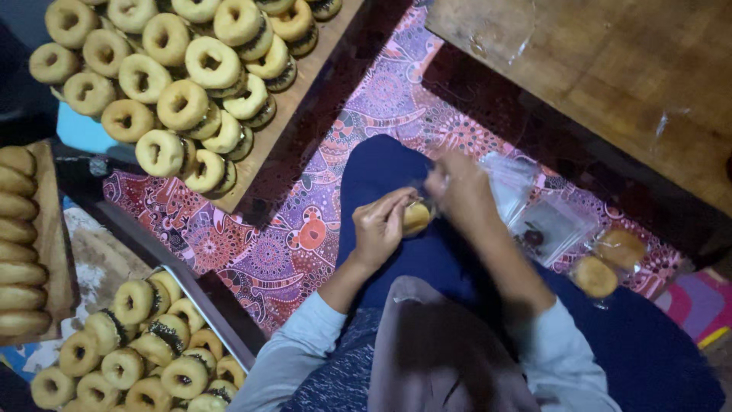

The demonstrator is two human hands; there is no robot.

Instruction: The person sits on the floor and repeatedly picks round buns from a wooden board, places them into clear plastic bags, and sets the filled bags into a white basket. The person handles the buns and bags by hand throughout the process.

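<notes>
My left hand (381, 225) holds a small golden doughnut (416, 218) over my lap. My right hand (460, 187) is blurred and pinches a clear plastic wrapper (431, 200) at the doughnut's top edge. Both hands meet above my dark blue trousers (389, 168). To my right lie loose clear plastic bags (549, 225) and two wrapped doughnuts (606, 263) on the patterned mat.
A wooden board (301, 91) at the top left carries several stacked ring doughnuts (183, 84). A metal tray (221, 320) at the lower left holds more, some chocolate-sprinkled. Long buns (19, 244) sit on a board at the far left. A wooden table (610, 69) fills the top right.
</notes>
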